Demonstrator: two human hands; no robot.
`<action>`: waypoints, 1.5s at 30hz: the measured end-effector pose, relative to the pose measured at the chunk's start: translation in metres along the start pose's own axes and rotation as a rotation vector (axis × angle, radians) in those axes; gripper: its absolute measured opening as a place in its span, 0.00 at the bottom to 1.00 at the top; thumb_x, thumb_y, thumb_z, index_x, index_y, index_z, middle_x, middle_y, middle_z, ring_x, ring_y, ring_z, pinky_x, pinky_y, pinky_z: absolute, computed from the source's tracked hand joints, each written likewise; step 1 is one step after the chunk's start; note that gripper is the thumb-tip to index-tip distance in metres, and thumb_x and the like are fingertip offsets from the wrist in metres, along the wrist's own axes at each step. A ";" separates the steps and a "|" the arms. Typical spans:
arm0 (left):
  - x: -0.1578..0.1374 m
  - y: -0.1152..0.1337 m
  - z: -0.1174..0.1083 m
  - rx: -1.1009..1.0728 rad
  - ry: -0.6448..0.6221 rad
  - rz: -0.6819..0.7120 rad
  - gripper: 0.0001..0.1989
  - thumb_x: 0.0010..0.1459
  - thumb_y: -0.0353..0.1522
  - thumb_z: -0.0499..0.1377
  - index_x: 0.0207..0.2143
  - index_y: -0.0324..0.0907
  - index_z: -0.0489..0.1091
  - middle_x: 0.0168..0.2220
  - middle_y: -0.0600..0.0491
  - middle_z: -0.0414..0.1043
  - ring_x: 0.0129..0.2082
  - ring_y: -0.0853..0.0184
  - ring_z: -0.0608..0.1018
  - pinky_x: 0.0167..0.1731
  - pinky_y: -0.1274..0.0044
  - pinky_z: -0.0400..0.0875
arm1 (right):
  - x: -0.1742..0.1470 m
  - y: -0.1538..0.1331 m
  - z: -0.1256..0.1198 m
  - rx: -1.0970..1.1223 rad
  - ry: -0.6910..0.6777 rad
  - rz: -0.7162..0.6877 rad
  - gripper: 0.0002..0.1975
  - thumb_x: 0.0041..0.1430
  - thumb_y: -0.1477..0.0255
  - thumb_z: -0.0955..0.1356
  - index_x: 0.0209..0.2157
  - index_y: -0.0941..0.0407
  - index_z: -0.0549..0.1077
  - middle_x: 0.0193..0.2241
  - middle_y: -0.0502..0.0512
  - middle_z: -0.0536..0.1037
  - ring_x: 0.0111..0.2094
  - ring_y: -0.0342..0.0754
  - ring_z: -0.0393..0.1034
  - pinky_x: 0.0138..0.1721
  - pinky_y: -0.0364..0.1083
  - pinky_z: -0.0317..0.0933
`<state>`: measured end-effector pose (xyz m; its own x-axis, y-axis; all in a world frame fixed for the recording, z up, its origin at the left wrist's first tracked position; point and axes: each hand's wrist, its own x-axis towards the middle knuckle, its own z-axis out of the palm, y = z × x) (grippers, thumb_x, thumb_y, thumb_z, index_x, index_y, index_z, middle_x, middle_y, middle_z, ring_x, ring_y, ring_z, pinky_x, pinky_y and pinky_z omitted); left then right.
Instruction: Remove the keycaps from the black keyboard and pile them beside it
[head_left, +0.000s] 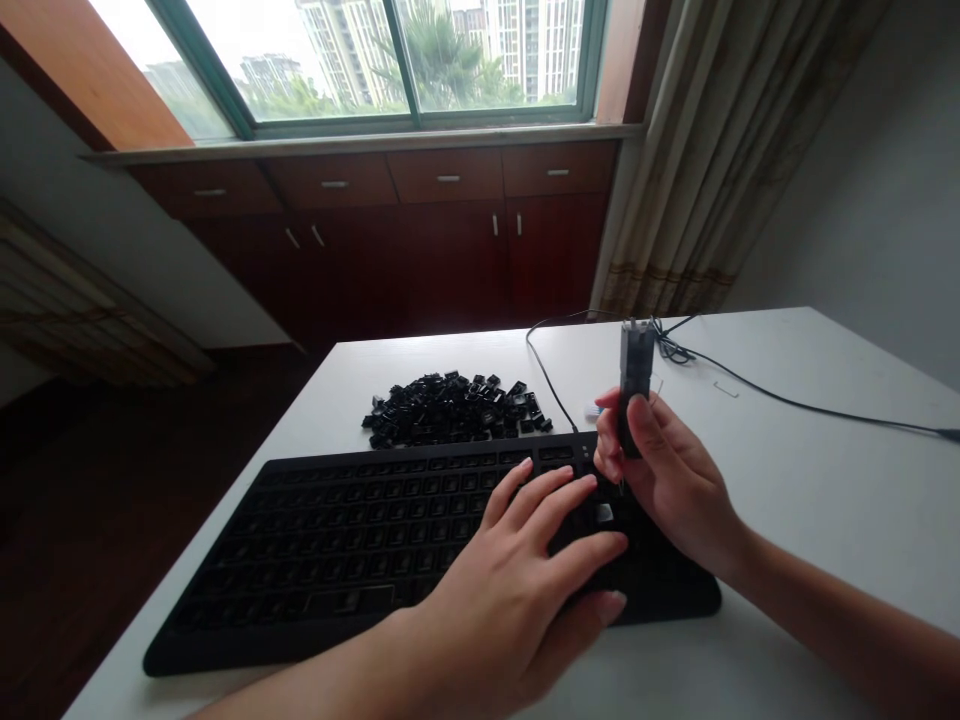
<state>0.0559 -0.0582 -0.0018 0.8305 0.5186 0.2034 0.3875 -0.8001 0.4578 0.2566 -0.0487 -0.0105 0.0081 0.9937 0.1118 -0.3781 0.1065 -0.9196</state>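
A black keyboard (352,530) lies across the table, with most of its keycaps off and its key sockets bare. My left hand (525,570) rests palm down over its right part, fingers spread and holding nothing. In my right hand (675,470) is a dark oblong tool (636,365), held upright between thumb and fingers; small metal parts show at its top. A thin tip points down from it toward the keyboard; whether it touches is unclear. Just below that tip is a light grey square piece (604,513) on the keyboard.
Behind the keyboard lies a heap of black keycaps (454,410). A black cable (810,400) runs over the white table (832,520) to the right edge. Near it lies a thin bent wire (726,390). A small whitish item (592,411) sits partly behind my right fingers.
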 end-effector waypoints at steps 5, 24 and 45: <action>0.001 0.003 -0.002 0.146 -0.104 0.101 0.23 0.71 0.42 0.50 0.65 0.46 0.61 0.68 0.46 0.59 0.68 0.53 0.61 0.68 0.55 0.48 | 0.001 -0.001 -0.002 0.047 0.074 0.058 0.14 0.69 0.58 0.65 0.42 0.54 0.74 0.27 0.48 0.68 0.25 0.40 0.60 0.27 0.42 0.59; 0.012 -0.018 -0.019 0.289 0.166 -0.261 0.28 0.71 0.42 0.50 0.66 0.34 0.56 0.65 0.37 0.61 0.65 0.51 0.62 0.64 0.55 0.50 | 0.006 -0.005 -0.001 0.154 0.189 0.140 0.15 0.64 0.58 0.69 0.38 0.56 0.77 0.25 0.49 0.67 0.23 0.41 0.57 0.24 0.40 0.60; -0.001 0.009 0.007 0.180 0.012 0.346 0.17 0.67 0.33 0.54 0.54 0.36 0.69 0.58 0.43 0.71 0.55 0.56 0.74 0.54 0.66 0.71 | 0.016 -0.030 -0.013 0.130 0.135 0.095 0.15 0.61 0.64 0.72 0.25 0.56 0.70 0.25 0.48 0.64 0.23 0.41 0.56 0.25 0.42 0.60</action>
<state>0.0617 -0.0676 -0.0040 0.9201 0.2115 0.3298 0.1503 -0.9679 0.2012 0.2801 -0.0356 0.0135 0.0872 0.9957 -0.0322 -0.4992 0.0157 -0.8663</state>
